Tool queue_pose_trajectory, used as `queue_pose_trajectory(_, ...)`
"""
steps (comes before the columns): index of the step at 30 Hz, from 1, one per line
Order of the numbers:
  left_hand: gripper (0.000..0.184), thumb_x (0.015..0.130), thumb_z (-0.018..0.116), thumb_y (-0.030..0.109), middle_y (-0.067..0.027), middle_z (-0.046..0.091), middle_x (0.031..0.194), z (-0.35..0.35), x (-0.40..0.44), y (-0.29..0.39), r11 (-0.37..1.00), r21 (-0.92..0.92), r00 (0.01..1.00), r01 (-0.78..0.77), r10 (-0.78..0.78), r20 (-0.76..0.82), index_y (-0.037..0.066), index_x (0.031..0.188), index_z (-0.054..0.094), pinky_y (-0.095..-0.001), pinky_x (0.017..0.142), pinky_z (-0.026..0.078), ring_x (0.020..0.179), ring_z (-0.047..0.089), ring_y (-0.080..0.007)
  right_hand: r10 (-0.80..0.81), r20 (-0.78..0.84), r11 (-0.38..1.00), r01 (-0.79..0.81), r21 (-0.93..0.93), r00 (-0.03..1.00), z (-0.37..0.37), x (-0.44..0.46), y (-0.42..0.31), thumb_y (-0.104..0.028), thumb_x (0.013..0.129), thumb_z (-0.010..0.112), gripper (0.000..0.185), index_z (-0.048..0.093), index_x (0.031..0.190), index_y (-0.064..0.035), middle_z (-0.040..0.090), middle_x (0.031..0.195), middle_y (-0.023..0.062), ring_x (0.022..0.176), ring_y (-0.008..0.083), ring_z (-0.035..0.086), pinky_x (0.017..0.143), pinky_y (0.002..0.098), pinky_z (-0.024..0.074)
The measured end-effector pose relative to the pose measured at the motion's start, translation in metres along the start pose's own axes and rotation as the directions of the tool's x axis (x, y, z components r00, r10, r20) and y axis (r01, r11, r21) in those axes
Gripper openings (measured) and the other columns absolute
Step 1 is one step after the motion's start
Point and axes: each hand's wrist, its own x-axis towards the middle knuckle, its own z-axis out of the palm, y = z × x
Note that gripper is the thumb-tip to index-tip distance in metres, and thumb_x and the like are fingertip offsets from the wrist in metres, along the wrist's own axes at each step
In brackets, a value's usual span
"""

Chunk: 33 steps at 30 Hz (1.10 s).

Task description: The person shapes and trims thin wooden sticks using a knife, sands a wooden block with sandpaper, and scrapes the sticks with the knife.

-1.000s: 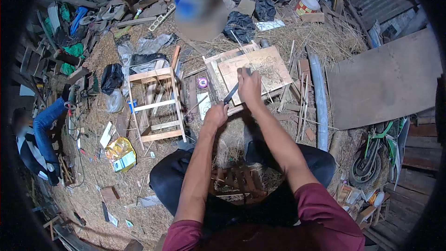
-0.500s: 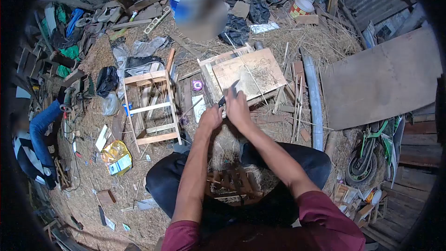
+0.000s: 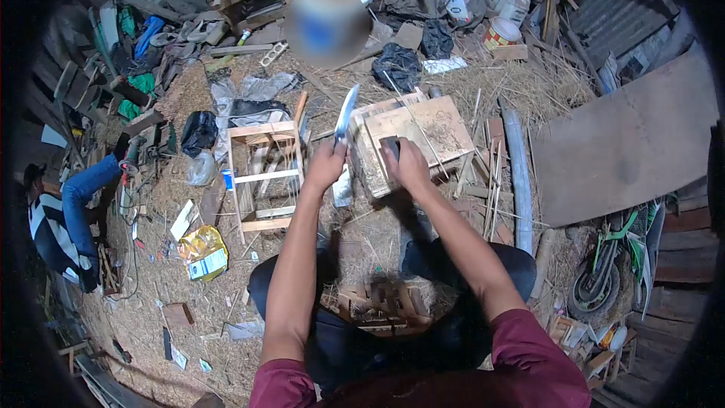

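My left hand (image 3: 326, 165) is closed round the handle of a large knife (image 3: 347, 112), whose bright blade points up and away from me. A dark, flat block (image 3: 390, 146), possibly a sharpening stone, is gripped in my right hand (image 3: 412, 168). That hand is over the near left part of a low wooden bench (image 3: 434, 117) with dust and straw on its top. Knife and block are apart. A thin stick (image 3: 411, 115) lies across the bench top. Below my left hand a pale strip (image 3: 343, 187) lies on the ground.
Left of the bench stands a slatted wooden frame (image 3: 266, 180). A bluish pole (image 3: 518, 181) and a large board (image 3: 619, 143) lie to the right, near a small green bike (image 3: 604, 264). Another person (image 3: 60, 219) is at far left. A yellow bag (image 3: 204, 253) lies on the straw.
My hands were together at the bench's near edge, with the knife low between them. They have separated: the left has moved left with the blade raised, the right stays over the bench.
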Motion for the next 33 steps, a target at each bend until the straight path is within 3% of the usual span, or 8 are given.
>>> queue_pose_trajectory(5, 0.039, 0.101, 0.048, 0.034, 0.0012, 0.052, 0.064, -0.024, -0.042, 0.064, 0.911, -0.411, 1.0, -0.025, 0.015, -0.025, 0.004, 0.081, 0.061, -0.0248, 0.049, 0.033, 0.053, 0.045, -0.0074, -0.022, 0.026, 0.995, 0.024, -0.097, 0.999, 0.017, 0.026, 0.0, -0.03, 0.09, 0.061, 0.036, 0.058, 0.108, 0.001, 0.06, 0.105, 0.0262, 0.098, 0.0421, 0.057, 0.083, 0.0468, 0.0468)
queue_pose_trajectory(9, 0.034, 0.102, 0.043, 0.038, 0.0059, 0.041, 0.061, -0.028, -0.073, 0.094, 0.805, -0.588, 0.99, 0.081, 0.003, 0.141, 0.009, 0.087, 0.053, -0.0215, 0.041, 0.028, 0.046, 0.035, -0.0034, -0.256, -0.19, 0.957, 0.22, -0.188, 0.948, 0.009, 0.039, 0.004, -0.031, 0.089, 0.063, 0.034, 0.067, 0.098, 0.0015, 0.063, 0.106, 0.0242, 0.097, 0.037, 0.061, 0.082, 0.0439, 0.0479)
queue_pose_trajectory(12, 0.035, 0.102, 0.043, 0.04, 0.0078, 0.036, 0.06, -0.024, -0.081, 0.111, 0.738, -0.673, 0.98, 0.038, 0.102, 0.168, 0.01, 0.088, 0.053, -0.0204, 0.039, 0.021, 0.043, 0.028, -0.0029, 0.133, -0.031, 0.903, -0.108, 0.415, 0.991, -0.05, 0.053, -0.046, -0.032, 0.092, 0.062, 0.035, 0.067, 0.099, 0.0024, 0.067, 0.096, 0.0181, 0.087, 0.0272, 0.065, 0.077, 0.0392, 0.0504)
queue_pose_trajectory(13, 0.033, 0.103, 0.042, 0.037, 0.0081, 0.035, 0.06, -0.022, -0.084, 0.117, 0.752, -0.659, 0.979, 0.014, 0.123, 0.161, 0.009, 0.089, 0.052, -0.0203, 0.039, 0.021, 0.044, 0.027, -0.0026, 0.037, 0.057, 0.776, -0.064, 0.627, 0.998, -0.069, 0.059, -0.049, -0.032, 0.096, 0.059, 0.036, 0.068, 0.098, 0.0031, 0.069, 0.088, 0.0106, 0.079, 0.0168, 0.065, 0.072, 0.0314, 0.0515)
queue_pose_trajectory(16, 0.032, 0.103, 0.043, 0.037, 0.0082, 0.035, 0.06, -0.018, -0.096, 0.127, 0.756, -0.654, 0.947, -0.021, 0.225, 0.229, 0.009, 0.089, 0.052, -0.0202, 0.04, 0.023, 0.045, 0.029, -0.0027, 0.082, 0.236, 0.374, -0.249, 0.893, 0.968, -0.132, 0.045, -0.101, -0.029, 0.097, 0.06, 0.033, 0.066, 0.104, 0.0024, 0.068, 0.091, 0.0062, 0.079, 0.0108, 0.063, 0.07, 0.0257, 0.0511)
queue_pose_trajectory(19, 0.034, 0.102, 0.047, 0.034, 0.0052, 0.045, 0.061, -0.015, -0.099, 0.127, 0.855, -0.502, 0.937, -0.13, 0.271, 0.22, 0.006, 0.087, 0.057, -0.0232, 0.047, 0.03, 0.051, 0.038, -0.0041, 0.023, 0.236, 0.416, -0.224, 0.881, 0.972, -0.145, 0.021, -0.117, -0.019, 0.093, 0.065, 0.024, 0.065, 0.108, 0.0, 0.068, 0.096, 0.0049, 0.085, 0.0103, 0.063, 0.077, 0.0256, 0.0504)
queue_pose_trajectory(26, 0.031, 0.099, 0.05, 0.029, -0.0037, 0.053, 0.062, -0.013, -0.101, 0.123, 0.901, -0.307, 0.912, -0.305, 0.369, 0.177, 0.002, 0.088, 0.06, -0.031, 0.051, 0.037, 0.054, 0.047, -0.0117, 0.02, 0.166, 0.406, -0.16, 0.9, 0.986, -0.139, 0.009, -0.114, -0.011, 0.087, 0.073, 0.015, 0.066, 0.096, -0.0011, 0.064, 0.079, -0.0013, 0.065, 0.0021, 0.052, 0.057, 0.019, 0.0398)
queue_pose_trajectory(33, 0.029, 0.096, 0.055, 0.025, -0.0209, 0.06, 0.066, -0.01, -0.109, 0.137, 0.908, -0.088, 0.905, -0.41, 0.417, 0.082, -0.002, 0.091, 0.06, -0.0404, 0.056, 0.045, 0.057, 0.061, -0.0305, 0.036, 0.203, 0.46, -0.197, 0.866, 0.978, -0.145, 0.001, -0.117, -0.008, 0.085, 0.073, 0.016, 0.066, 0.097, 0.0013, 0.067, 0.087, 0.0026, 0.077, 0.0068, 0.062, 0.069, 0.0222, 0.0505)
